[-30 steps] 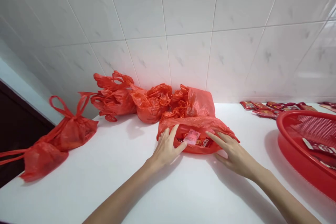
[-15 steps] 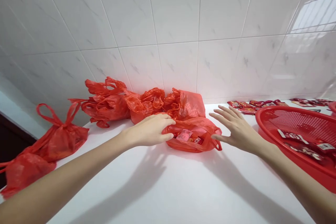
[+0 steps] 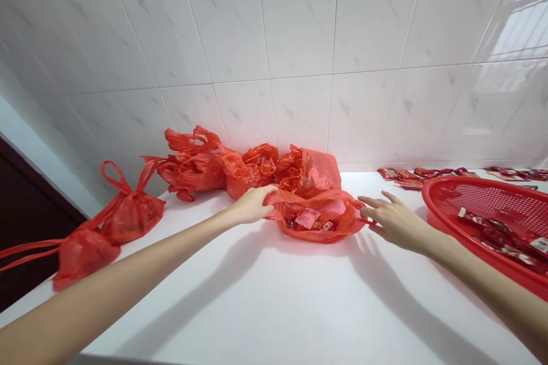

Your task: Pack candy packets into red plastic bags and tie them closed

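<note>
In front of me an unclosed red plastic bag (image 3: 317, 235) rests on the white table, its mouth spread wide. Inside it lie several small wrapped packets, one a pale pink packet (image 3: 307, 218). At the bag's left edge my left hand (image 3: 252, 205) is closed, pinching the plastic by the handle. My right hand (image 3: 396, 221) is at the opposite edge, its fingers spread around the right handle; the fingertips meet the plastic there but do not look closed on it.
Tied red bags (image 3: 136, 214) stand at the table's left edge, and more bulging red bags (image 3: 197, 168) line the tiled wall. To the right is a red plastic basket (image 3: 445, 188) with packets in it. Loose red packets (image 3: 409, 182) lie behind it.
My left hand has closed on the left edge of the bag. My right hand has moved down to the right handle, its fingers less stretched. The bag's mouth is wider, and the view has shifted left.
</note>
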`<state>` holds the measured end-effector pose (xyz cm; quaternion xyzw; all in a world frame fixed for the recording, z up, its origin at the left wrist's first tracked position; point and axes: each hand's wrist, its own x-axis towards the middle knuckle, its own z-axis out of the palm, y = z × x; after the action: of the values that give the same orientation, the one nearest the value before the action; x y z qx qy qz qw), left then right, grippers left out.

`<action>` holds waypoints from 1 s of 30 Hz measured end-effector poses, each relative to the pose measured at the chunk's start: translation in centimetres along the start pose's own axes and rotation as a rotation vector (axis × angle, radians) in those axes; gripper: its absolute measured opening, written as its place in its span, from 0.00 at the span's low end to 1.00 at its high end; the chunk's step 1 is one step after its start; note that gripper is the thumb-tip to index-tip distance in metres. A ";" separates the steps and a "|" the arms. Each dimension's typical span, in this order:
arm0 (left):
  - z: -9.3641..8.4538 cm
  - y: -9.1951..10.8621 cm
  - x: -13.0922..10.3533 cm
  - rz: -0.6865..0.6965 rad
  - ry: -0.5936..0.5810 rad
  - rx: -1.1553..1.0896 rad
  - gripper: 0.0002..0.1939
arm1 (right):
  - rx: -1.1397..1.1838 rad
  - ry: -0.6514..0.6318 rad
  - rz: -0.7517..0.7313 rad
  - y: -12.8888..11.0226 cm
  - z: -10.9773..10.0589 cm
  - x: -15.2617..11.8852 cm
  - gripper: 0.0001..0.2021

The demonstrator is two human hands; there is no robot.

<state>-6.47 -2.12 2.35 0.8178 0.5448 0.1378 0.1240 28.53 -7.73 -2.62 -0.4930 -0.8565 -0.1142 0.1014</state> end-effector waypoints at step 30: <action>-7.4 12.9 2.2 0.155 0.089 -0.823 0.23 | 1.157 0.551 0.052 -4.7 -12.1 11.3 0.07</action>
<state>2.76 -4.57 13.99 0.7318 0.3861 0.3880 0.4060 19.57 -4.33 11.73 -0.3318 -0.7101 0.2465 0.5700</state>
